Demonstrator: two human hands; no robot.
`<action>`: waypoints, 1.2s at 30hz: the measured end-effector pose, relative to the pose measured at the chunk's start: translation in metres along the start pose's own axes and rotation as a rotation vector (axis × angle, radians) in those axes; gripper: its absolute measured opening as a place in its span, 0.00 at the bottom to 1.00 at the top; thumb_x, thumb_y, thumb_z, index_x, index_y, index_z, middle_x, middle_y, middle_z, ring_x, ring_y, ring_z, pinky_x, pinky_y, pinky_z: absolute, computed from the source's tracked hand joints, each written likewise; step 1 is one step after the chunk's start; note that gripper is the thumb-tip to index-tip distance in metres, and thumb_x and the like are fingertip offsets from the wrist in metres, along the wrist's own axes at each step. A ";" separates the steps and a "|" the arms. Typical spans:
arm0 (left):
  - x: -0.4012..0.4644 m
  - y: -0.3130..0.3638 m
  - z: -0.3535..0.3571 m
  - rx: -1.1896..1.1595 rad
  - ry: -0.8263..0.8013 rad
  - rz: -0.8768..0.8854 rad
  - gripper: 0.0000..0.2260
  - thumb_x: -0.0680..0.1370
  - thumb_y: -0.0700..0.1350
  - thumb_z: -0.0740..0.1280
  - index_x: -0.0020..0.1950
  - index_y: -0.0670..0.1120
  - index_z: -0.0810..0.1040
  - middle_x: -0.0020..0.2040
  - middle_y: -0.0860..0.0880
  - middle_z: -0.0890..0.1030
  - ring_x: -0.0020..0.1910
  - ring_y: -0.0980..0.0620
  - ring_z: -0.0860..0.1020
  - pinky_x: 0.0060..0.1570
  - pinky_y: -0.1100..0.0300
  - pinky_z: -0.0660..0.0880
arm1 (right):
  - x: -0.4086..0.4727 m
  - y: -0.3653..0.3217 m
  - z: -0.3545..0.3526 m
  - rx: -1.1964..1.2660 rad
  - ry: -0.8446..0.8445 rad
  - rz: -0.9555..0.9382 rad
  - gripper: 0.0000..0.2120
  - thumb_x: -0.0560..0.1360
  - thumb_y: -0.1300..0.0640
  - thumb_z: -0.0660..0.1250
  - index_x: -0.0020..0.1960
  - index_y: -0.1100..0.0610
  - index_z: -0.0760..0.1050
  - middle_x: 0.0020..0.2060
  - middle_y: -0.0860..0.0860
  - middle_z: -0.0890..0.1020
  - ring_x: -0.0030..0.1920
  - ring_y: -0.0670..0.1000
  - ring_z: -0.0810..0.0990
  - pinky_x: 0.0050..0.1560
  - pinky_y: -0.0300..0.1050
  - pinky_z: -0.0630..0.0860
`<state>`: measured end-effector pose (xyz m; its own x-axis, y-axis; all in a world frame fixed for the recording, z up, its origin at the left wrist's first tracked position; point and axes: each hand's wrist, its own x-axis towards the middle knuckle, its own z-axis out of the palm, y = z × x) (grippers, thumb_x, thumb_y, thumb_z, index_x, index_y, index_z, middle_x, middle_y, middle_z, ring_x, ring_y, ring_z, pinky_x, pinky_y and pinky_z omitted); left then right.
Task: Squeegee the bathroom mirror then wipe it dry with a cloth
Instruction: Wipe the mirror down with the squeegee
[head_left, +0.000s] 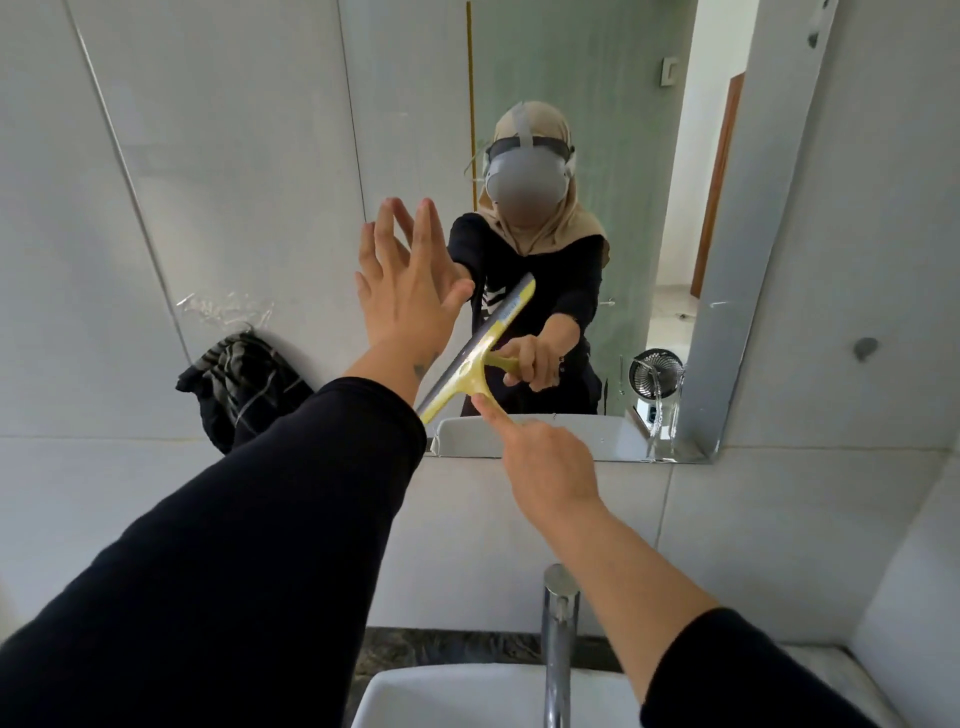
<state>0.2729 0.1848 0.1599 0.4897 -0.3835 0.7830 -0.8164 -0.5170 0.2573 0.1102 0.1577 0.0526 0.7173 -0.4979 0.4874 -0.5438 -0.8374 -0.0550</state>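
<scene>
Against the lower left corner of the frameless rectangular wall mirror (597, 104), the yellow plastic squeegee (475, 353) lies with its blade running diagonally, low-left to high-right. Gripping its handle from below-right is the right hand (545, 460), fingers closed around it. Flat and open, the left hand (402, 283) presses the glass just beside the blade's upper end.

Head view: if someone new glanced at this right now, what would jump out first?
The yellow squeegee pressed slantwise on the lower mirror, gripped by the right hand. Next, the left hand, open with fingers spread, flat at the glass just above the blade. Then the dark striped cloth bunched against the wall left of the mirror, and the chrome tap over the sink at bottom centre.
</scene>
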 end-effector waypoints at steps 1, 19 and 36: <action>-0.002 0.000 0.001 0.001 0.002 -0.005 0.39 0.74 0.60 0.66 0.77 0.55 0.45 0.78 0.44 0.45 0.76 0.39 0.46 0.72 0.41 0.55 | -0.001 0.008 -0.007 -0.044 -0.019 -0.025 0.38 0.78 0.68 0.57 0.77 0.41 0.45 0.33 0.52 0.67 0.31 0.51 0.67 0.29 0.46 0.64; -0.029 0.026 0.017 -0.059 -0.129 -0.019 0.42 0.73 0.61 0.66 0.76 0.59 0.40 0.78 0.45 0.40 0.76 0.39 0.41 0.71 0.38 0.56 | -0.043 0.122 -0.026 -0.167 0.076 0.128 0.39 0.76 0.65 0.62 0.74 0.33 0.50 0.34 0.52 0.75 0.29 0.53 0.68 0.27 0.42 0.62; -0.026 0.021 0.029 -0.034 -0.105 -0.035 0.44 0.73 0.58 0.69 0.75 0.61 0.39 0.78 0.47 0.39 0.76 0.39 0.41 0.65 0.37 0.67 | -0.071 0.094 0.043 0.590 0.234 0.570 0.32 0.76 0.63 0.61 0.74 0.38 0.59 0.26 0.54 0.70 0.25 0.51 0.68 0.25 0.37 0.70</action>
<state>0.2520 0.1612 0.1287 0.5462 -0.4442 0.7102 -0.8071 -0.5059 0.3043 0.0274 0.1048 -0.0247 0.2588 -0.8739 0.4116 -0.4317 -0.4858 -0.7600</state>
